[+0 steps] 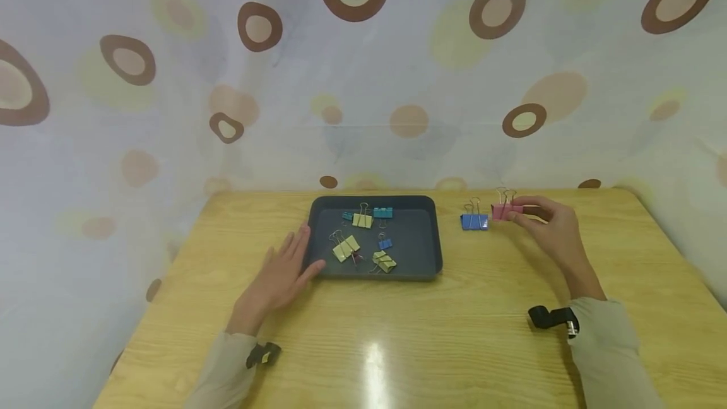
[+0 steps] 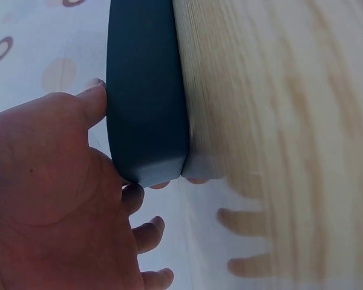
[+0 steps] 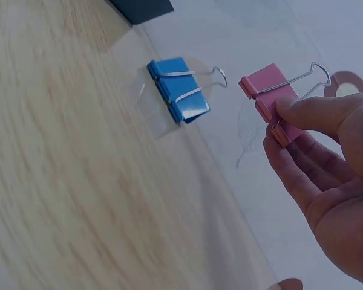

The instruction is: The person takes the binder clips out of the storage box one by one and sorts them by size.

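Between thumb and fingers, my right hand pinches a pink binder clip, its wire handles pointing up. Just left of it a large blue binder clip stands on the table, handles raised; the right wrist view shows the pink clip beside the blue clip. My left hand rests with extended fingers against the left side of a dark tray. In the left wrist view, the thumb touches the tray's wall. Inside the tray lie several clips, among them a yellow clip and a teal clip.
The wooden table ends at a patterned cloth hanging behind it. Also in the tray are a small blue clip, another yellow clip and a small dark red clip. Straps with small devices sit on both wrists.
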Tool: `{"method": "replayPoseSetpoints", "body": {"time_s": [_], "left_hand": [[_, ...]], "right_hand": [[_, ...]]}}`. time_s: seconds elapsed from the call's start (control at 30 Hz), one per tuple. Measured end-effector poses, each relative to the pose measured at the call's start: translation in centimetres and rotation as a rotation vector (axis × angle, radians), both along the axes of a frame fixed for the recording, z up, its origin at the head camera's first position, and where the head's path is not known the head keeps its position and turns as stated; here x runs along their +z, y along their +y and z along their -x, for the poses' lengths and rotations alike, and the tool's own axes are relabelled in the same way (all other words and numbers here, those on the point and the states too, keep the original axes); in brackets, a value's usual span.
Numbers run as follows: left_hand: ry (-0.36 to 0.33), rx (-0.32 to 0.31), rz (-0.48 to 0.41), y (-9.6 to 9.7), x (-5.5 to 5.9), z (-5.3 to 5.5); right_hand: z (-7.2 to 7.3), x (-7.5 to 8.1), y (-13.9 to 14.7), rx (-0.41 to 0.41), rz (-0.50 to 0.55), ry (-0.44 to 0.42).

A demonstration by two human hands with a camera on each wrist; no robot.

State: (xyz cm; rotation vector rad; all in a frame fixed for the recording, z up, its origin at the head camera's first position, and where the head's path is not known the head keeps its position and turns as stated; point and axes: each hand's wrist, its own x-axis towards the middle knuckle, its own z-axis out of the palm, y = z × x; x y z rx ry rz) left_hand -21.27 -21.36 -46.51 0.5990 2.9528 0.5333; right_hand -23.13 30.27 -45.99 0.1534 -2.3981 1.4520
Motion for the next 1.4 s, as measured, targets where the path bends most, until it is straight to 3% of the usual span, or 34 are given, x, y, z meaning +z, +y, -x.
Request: {"method": "replayPoseSetpoints", "body": {"time_s": [0.17, 0.43, 0.67, 0.9, 1.4], "left_hand": [[0.001, -0.008, -0.014, -0.2, -0.1, -0.2], [-0.007, -0.001, -0.025, -0.1, 0.1, -0.5], [0.006, -0.014, -0.039, -0.2, 0.0, 0.2], [0.011, -0.012, -0.018, -0.1, 0.0, 0.4], [-0.006, 0.000, -0.001, 0.1, 0.3, 0.1]], "right_hand": [[-0.1, -0.6, 0.7, -0.010, 0.073, -0.011], [-0.1, -1.7, 1.8, -0.086, -0.044, -0.127], [0.3, -2.3, 2.3, -0.177, -0.035, -0.242], [0.6, -2.3, 1.9, -0.191, -0.033, -0.245], [0.8, -2.4, 2.0, -0.127, -0.203, -0.165]]}}
